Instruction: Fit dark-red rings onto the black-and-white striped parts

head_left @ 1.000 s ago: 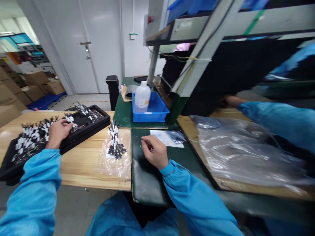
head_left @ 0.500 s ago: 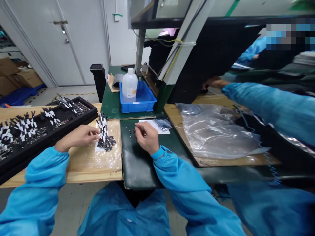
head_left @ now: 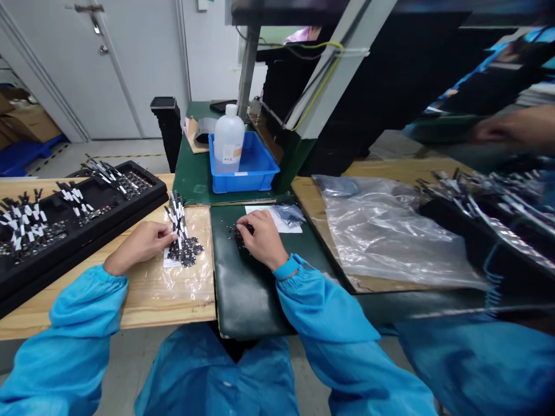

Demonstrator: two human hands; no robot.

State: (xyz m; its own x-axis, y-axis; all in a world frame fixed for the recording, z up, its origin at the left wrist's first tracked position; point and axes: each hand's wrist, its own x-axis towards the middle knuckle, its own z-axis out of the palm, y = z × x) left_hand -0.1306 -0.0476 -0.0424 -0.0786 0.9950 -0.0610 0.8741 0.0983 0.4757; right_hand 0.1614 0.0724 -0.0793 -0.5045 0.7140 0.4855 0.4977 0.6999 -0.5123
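Note:
My left hand [head_left: 145, 244] is at the left edge of a bundle of thin black-and-white strips [head_left: 178, 214], with thumb and fingers pinched together. What they hold, if anything, is too small to tell. The strips stand up in a fan from small dark flat pieces [head_left: 188, 251], on a clear plastic sheet [head_left: 197, 280]. My right hand [head_left: 263, 240] rests over a scatter of tiny dark parts [head_left: 240, 238] on the green mat [head_left: 240, 294]. Its thumb and fingertips are pressed together at the pile, and anything between them is hidden.
A black tray [head_left: 97, 231] with more strip bundles lies at left. Beyond the mat, a blue bin [head_left: 245, 183] holds a white bottle [head_left: 229, 141]. At right are a clear plastic bag [head_left: 385, 237], silvery strips [head_left: 498, 222] and a co-worker's blurred hand [head_left: 515, 130].
My left fingers have closed at the strip bundle. My right hand stays at the tiny parts. The co-worker's arm has swung back to the right, and the camera has tilted down slightly.

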